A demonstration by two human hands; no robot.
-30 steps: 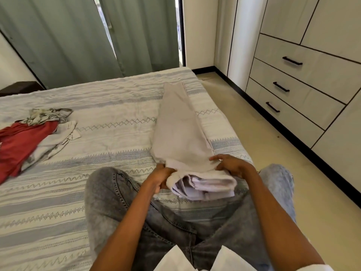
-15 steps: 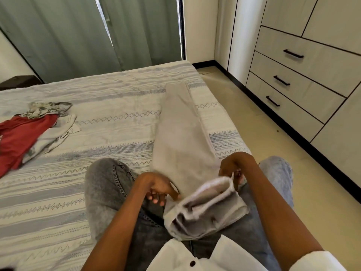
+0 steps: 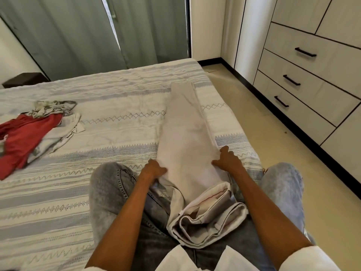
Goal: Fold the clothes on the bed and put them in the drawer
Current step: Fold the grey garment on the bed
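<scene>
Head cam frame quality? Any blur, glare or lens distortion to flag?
Head view: strong wide-angle bowing along the wardrobe drawers and bed edge; daylight glare through the curtains gap; soft compression smear on the beige trousers; both hands, left and right, fairly sharp.

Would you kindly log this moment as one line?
hands: left, right on beige trousers edges | waistband in lap | unfolded pile on bed | drawers closed
</scene>
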